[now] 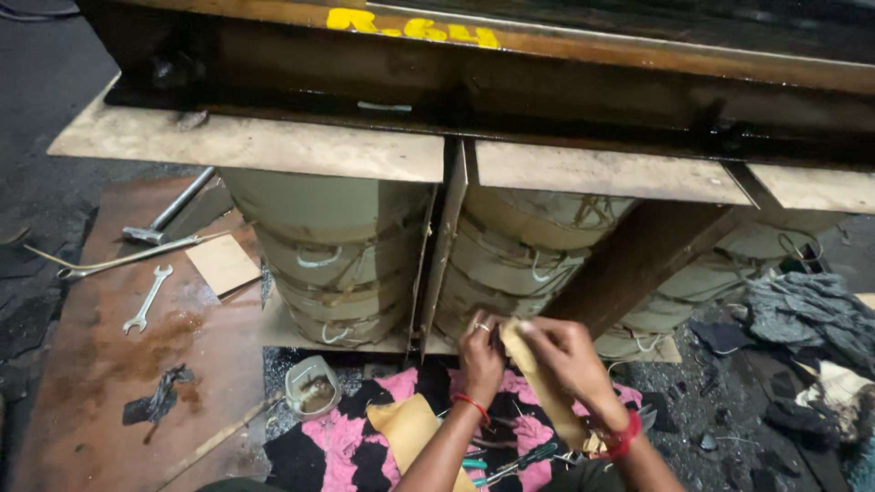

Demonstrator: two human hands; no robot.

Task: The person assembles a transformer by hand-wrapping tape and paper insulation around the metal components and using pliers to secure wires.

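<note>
We hold a long strip of tan paper (538, 378) between both hands, low in front of the middle of three big wrapped coils (524, 264). Our left hand (480, 351) is closed around the strip's upper end, its fingers pinching the paper close to the foot of the coil; a ring shows on one finger and a red band on the wrist. Our right hand (570, 357) is closed over the same upper end from the other side, so the paper is gripped between the two hands and kept taut there, it seems so that it does not sag. The rest of the strip runs down and to the right past our right wrist, towards our lap.

The strip is narrow, flat and stiff-looking, the same dull tan as the paper wound round the coils, with a slight crease along its length. The coils stand upright under flat boards (246, 146) and a heavy rusty steel beam (510, 68), with thin upright boards (444, 246) set between neighbours to keep them apart.

Below our arms lies a pink and black cloth (351, 433) carrying another tan sheet (410, 428) and pliers (524, 457). A small cup (313, 385) stands beside it. On the rusty floor plate (100, 364) to the left lie a spanner (149, 298), a hammer (164, 219) and a long-handled tool (128, 258), well apart from us.
</note>
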